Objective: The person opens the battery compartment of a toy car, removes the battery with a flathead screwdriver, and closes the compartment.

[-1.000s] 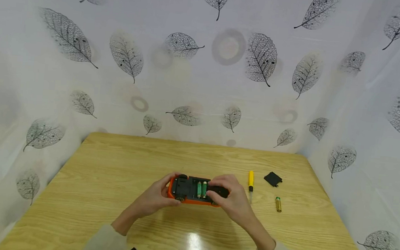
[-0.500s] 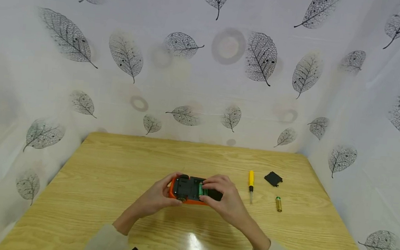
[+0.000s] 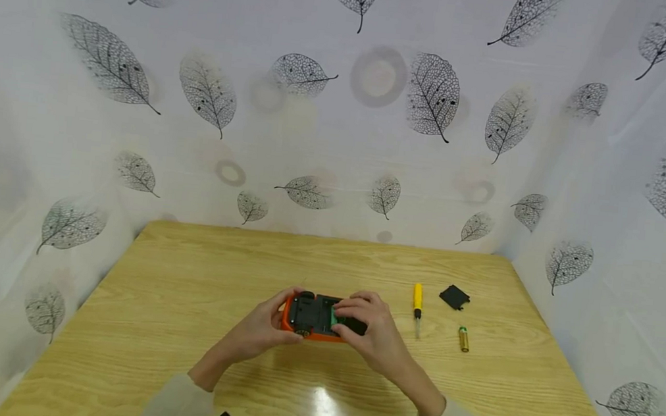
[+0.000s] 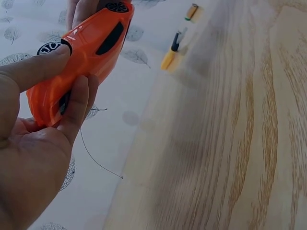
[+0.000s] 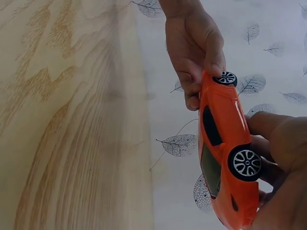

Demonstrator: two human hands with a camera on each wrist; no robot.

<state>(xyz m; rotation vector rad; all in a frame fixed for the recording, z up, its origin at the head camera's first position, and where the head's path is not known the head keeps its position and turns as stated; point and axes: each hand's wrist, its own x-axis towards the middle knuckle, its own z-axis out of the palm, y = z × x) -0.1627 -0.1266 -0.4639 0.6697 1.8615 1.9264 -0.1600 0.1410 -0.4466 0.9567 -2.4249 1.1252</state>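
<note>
An orange toy car (image 3: 310, 316) lay upside down between the person's two hands, over the near-middle part of the wooden desk (image 3: 214, 277), its dark underside facing up. The left hand (image 3: 260, 324) gripped one end of it, the thumb along the near side beside a wheel (image 4: 50, 48) and the fingers wrapped round the far side. The right hand (image 3: 375, 327) was bent over the other end, its thumb and fingertips pinching a green battery (image 3: 333, 317) in the open compartment; the fingers hid much of that compartment, so how many batteries sat there could not be told. In the right wrist view, the right hand stood behind the car, close to another wheel (image 5: 247, 163).

Apart from both hands, to the right of the right hand, a yellow-handled screwdriver (image 3: 417, 300) lay on the desk with its tip toward the person. Farther right were a black cover (image 3: 454, 297) and, nearer the person, a loose green-and-gold battery (image 3: 463, 339). A white sheet (image 3: 315, 140) printed with dark leaves hung behind the desk.
</note>
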